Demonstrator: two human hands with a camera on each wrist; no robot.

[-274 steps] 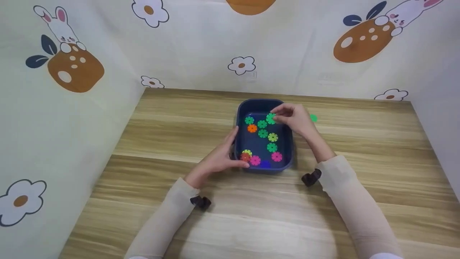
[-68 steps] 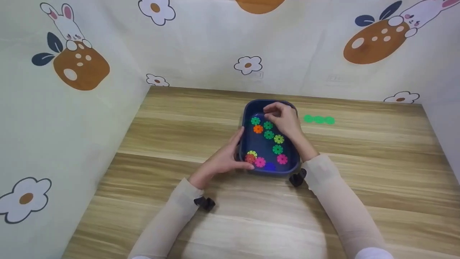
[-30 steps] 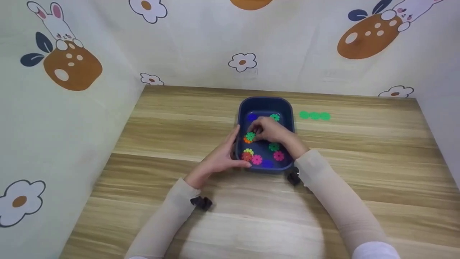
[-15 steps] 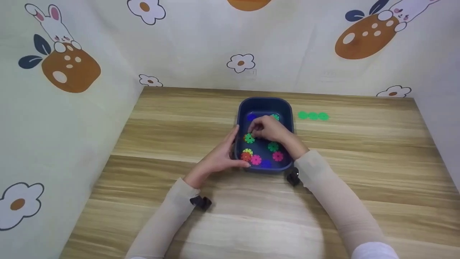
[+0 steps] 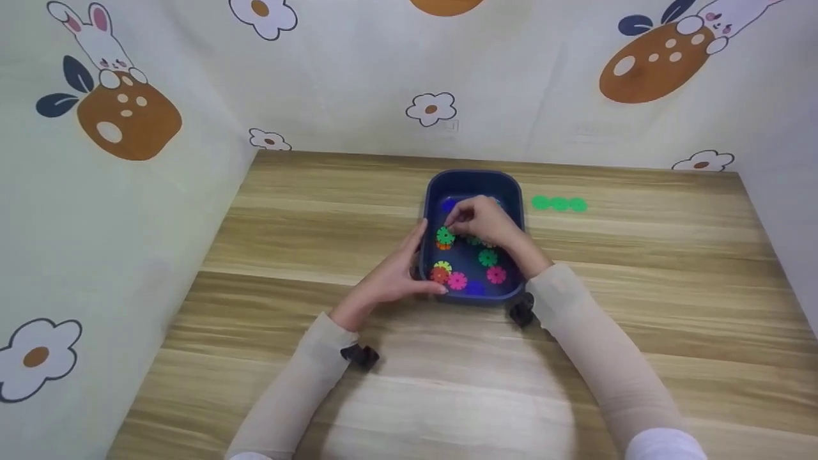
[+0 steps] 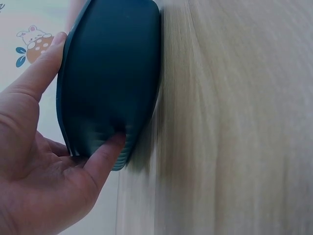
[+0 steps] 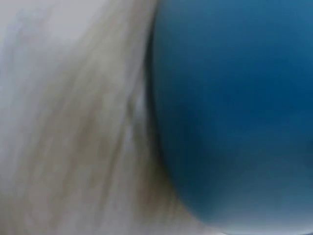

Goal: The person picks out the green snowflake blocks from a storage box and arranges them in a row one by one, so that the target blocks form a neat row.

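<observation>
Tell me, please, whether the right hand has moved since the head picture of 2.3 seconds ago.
Yes: against the printed flower above the navy tray, the right hand shifted left and downward in view.

Right hand [image 5: 484,220] shifted green disc [image 5: 445,236] slightly away; more of orange disc [image 5: 443,246] showing.

No text, label, brand or number is legible in any view. On the wall [image 5: 345,96] in the head view, a faint square outline [image 5: 452,126] shows at 1 o'clock, just beside a printed flower [image 5: 431,109], and a faint mark [image 5: 597,130] at 2 o'clock, both too dim to read.
</observation>
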